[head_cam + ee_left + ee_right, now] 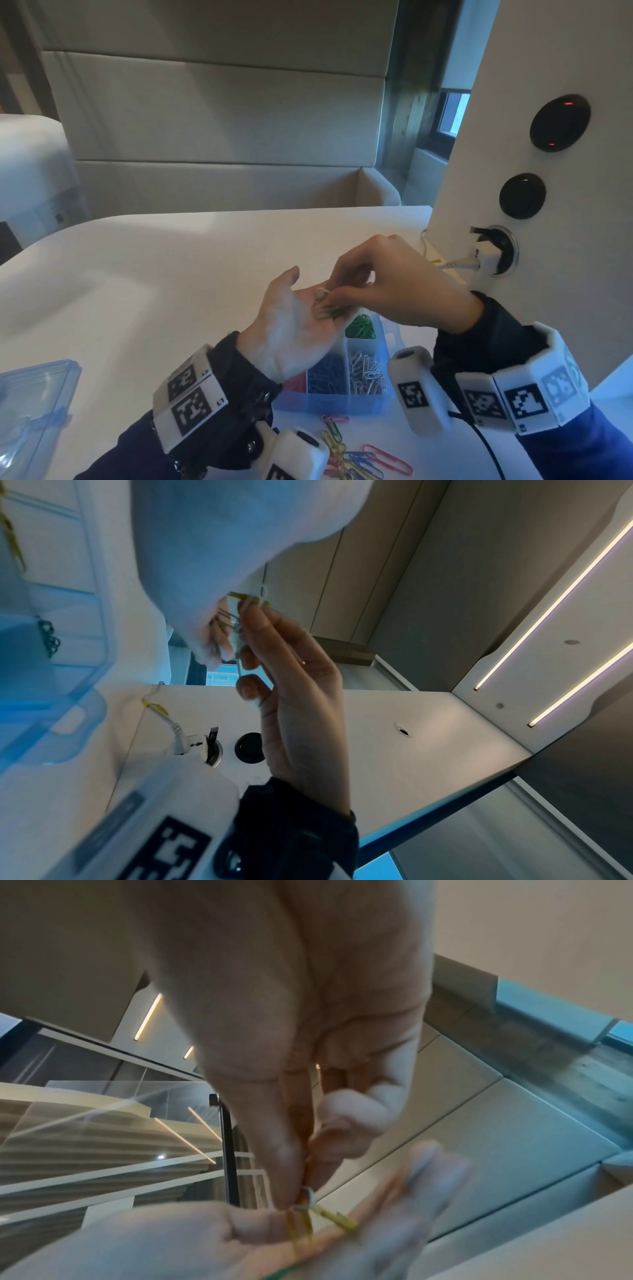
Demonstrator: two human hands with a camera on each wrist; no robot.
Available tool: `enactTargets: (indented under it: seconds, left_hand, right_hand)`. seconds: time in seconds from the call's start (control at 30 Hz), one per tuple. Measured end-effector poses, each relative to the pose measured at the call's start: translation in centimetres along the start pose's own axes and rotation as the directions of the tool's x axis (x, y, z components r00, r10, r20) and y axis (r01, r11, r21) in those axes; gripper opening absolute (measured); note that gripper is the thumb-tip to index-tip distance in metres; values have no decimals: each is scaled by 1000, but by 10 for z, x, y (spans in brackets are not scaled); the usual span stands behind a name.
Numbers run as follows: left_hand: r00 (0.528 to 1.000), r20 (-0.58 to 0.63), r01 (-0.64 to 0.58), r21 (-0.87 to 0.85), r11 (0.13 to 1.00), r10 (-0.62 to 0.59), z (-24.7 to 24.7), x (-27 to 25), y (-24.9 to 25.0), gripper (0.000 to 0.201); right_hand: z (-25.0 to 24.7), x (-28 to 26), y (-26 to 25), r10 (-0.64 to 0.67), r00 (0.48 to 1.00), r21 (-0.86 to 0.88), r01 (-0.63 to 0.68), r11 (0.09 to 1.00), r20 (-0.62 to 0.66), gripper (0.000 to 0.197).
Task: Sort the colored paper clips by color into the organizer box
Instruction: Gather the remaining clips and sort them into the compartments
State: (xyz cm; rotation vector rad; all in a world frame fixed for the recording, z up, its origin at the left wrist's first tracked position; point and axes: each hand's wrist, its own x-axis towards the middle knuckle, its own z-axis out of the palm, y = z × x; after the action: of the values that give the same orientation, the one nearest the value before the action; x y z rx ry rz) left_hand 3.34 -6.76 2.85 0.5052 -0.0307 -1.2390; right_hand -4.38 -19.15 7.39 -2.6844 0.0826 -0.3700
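My left hand point(301, 308) is held palm up over the blue organizer box point(342, 402), with green paper clips point(330, 312) lying loose in the palm. My right hand point(330, 297) reaches down into that palm, thumb and forefinger pinching a white paper clip point(322, 294). The right wrist view shows the pinch point(303, 1191) on the pale clip point(309, 1197), yellow-green clips point(337, 1219) beside it. In the box are green point(361, 327), white point(368, 373), blue point(327, 375) and pink point(296, 382) clips, each in its own compartment. Loose mixed clips point(356, 455) lie on the table in front of the box.
The box's clear blue lid point(34, 411) lies at the table's near left. A white panel point(513, 171) with round sockets and a plugged-in charger cable point(479, 260) stands at the right. The white table point(171, 274) stretches back and left.
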Motion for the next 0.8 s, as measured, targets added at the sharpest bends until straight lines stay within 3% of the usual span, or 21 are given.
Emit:
enactTargets:
  seconds: [0.13, 0.23, 0.4, 0.6, 0.8]
  left_hand:
    - [1000, -26, 3, 50, 999, -1, 1, 0, 0, 82]
    - [996, -83, -11, 53, 999, 15, 1, 1, 1, 72]
    - [993, -111, -22, 52, 998, 27, 2, 1, 3, 68]
    - [996, -88, -6, 88, 996, 14, 5, -2, -1, 71]
    - [996, -88, 17, 69, 997, -11, 4, -2, -3, 74]
  right_hand:
    - [-13, -5, 1, 19, 999, -34, -18, 999, 28, 2]
    - [-21, -9, 2, 43, 996, -50, -39, 998, 78, 4]
    - [-33, -19, 0, 123, 965, -108, -100, 989, 232, 5]
    - [-17, -8, 4, 132, 991, -179, -125, 976, 24, 21]
    - [-2, -3, 8, 145, 986, -172, -130, 976, 81, 12]
